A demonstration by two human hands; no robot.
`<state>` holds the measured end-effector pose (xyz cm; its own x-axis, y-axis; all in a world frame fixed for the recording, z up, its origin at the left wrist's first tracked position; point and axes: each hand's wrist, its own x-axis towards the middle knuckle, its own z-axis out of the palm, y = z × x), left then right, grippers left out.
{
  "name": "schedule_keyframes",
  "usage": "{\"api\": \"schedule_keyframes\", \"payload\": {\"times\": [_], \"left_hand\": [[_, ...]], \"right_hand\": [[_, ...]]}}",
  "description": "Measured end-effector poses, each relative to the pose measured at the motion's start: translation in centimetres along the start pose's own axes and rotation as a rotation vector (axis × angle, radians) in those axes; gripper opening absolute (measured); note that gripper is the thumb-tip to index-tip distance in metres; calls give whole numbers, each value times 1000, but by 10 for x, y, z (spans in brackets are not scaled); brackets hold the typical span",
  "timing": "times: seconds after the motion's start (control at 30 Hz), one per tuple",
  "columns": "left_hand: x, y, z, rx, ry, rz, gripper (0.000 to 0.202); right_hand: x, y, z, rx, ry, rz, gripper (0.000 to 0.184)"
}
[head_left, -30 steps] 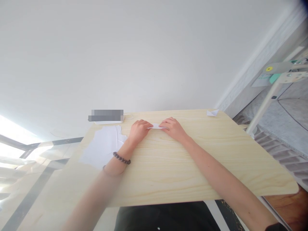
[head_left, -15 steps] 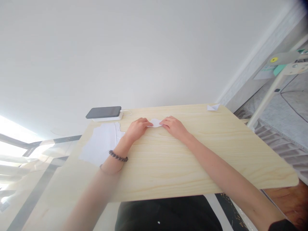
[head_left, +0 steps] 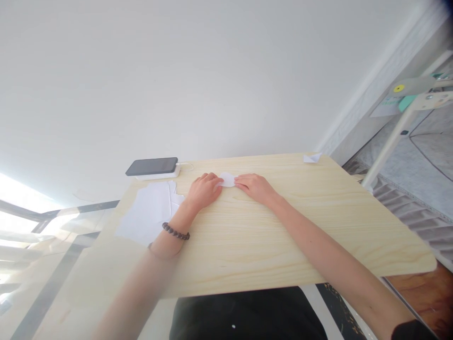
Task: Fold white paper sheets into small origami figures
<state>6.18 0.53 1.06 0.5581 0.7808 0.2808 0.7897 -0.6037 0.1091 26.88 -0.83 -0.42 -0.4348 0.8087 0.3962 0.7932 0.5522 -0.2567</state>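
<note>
A small folded piece of white paper [head_left: 227, 179] lies on the far middle of the light wooden table [head_left: 269, 236]. My left hand [head_left: 204, 191], with a dark bead bracelet at its wrist, pinches the paper's left end with curled fingers. The fingertips of my right hand [head_left: 255, 187] are closed on the paper's right end. Both hands rest on the tabletop, and most of the paper is hidden between them.
Several loose white sheets [head_left: 150, 210] lie to the left of my left hand. A dark phone [head_left: 152, 166] rests on a white block at the table's far left edge. A small folded paper piece [head_left: 313, 158] sits at the far right corner. White wall behind.
The paper between my fingers has gone from a narrow flat strip to a taller rounded shape. My hands have stayed in nearly the same place.
</note>
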Motion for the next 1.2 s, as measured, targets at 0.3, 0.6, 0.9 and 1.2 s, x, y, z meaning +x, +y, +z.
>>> {"api": "schedule_keyframes", "payload": {"times": [0.3, 0.6, 0.9, 1.2], "left_hand": [[2, -7, 4, -186, 11, 81, 29], [3, -8, 9, -342, -4, -26, 34], [3, -9, 11, -292, 32, 10, 36], [6, -8, 11, -295, 17, -1, 35]], "right_hand": [[1, -2, -3, 163, 69, 40, 22], [0, 6, 5, 326, 87, 147, 20], [1, 5, 4, 279, 40, 98, 25], [2, 5, 4, 239, 26, 103, 25]]}}
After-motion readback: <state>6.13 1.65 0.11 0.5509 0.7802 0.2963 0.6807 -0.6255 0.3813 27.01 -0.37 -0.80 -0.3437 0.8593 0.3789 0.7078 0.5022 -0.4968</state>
